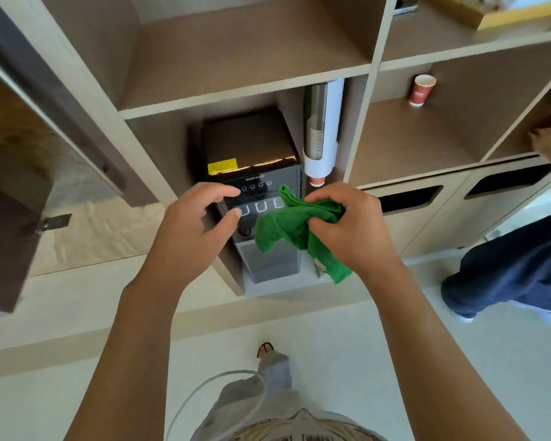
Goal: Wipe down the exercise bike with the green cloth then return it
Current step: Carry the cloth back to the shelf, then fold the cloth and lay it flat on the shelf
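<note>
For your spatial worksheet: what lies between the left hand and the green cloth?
In the head view, no object: the left hand and cloth are apart, with only the dispenser panel behind the gap.

The green cloth (287,230) looks soft, napped and matt. The shelf unit (245,74) is smooth matt wood-look board. The water dispenser (252,160) has glossy black plastic; the cup holder (323,128) is smooth white plastic. The paper cup (422,90) is matt red.
</note>
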